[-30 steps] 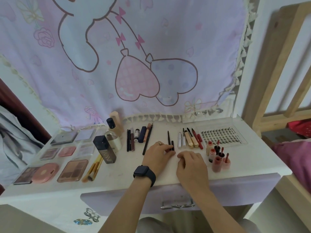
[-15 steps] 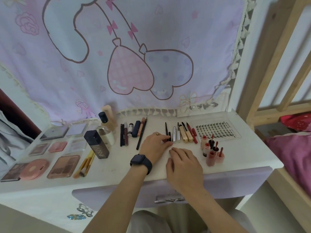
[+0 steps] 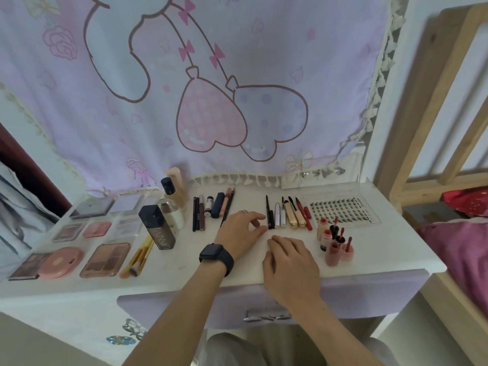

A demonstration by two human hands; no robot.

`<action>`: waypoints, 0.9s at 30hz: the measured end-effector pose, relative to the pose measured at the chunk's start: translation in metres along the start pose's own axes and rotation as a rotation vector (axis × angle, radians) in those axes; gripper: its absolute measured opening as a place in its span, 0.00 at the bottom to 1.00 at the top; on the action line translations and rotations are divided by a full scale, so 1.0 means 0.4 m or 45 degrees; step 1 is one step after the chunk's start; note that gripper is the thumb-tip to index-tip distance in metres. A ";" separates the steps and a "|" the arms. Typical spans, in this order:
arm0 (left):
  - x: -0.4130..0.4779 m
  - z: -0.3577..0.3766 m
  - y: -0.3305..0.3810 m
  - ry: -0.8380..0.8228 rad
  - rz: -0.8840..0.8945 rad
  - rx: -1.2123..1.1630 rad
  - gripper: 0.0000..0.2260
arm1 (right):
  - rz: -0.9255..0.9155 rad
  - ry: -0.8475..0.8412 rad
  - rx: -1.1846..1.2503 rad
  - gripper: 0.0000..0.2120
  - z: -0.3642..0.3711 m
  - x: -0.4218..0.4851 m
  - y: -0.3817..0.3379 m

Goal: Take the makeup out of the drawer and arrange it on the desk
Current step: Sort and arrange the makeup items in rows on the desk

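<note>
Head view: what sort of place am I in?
Probably a bedroom or dorm vanity corner: a white desk lined with makeup, a cartoon-print cloth hung behind, and a wooden bed frame alongside.

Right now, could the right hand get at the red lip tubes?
Probably yes: the right hand rests on the desk just beside the lip tubes, with only bare surface between them.

Black smartwatch (image 3: 216, 256), finger ring (image 3: 243, 211)
</note>
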State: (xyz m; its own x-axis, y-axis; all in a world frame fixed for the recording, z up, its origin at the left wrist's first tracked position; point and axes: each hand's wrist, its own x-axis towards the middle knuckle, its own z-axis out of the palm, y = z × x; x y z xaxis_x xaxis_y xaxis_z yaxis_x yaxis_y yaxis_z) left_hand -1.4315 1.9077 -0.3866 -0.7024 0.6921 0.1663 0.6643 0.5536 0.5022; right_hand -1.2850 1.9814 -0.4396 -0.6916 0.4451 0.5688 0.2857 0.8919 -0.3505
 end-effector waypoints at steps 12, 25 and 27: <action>-0.065 -0.073 -0.095 0.206 -0.535 0.399 0.22 | -0.010 -0.002 -0.015 0.17 0.003 -0.003 0.001; -0.099 -0.064 -0.079 0.330 -0.566 0.402 0.14 | -0.035 0.021 -0.025 0.22 0.014 -0.003 0.007; -0.121 -0.063 -0.086 0.388 -0.588 0.304 0.12 | -0.028 0.013 -0.028 0.22 0.012 -0.003 0.006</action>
State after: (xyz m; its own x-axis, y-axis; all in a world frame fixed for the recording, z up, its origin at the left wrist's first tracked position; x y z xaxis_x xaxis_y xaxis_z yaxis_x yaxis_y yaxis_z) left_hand -1.4267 1.8437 -0.3906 -0.9501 0.2108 0.2298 0.2873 0.8783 0.3822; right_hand -1.2865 1.9825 -0.4448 -0.6912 0.4257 0.5840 0.2847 0.9031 -0.3214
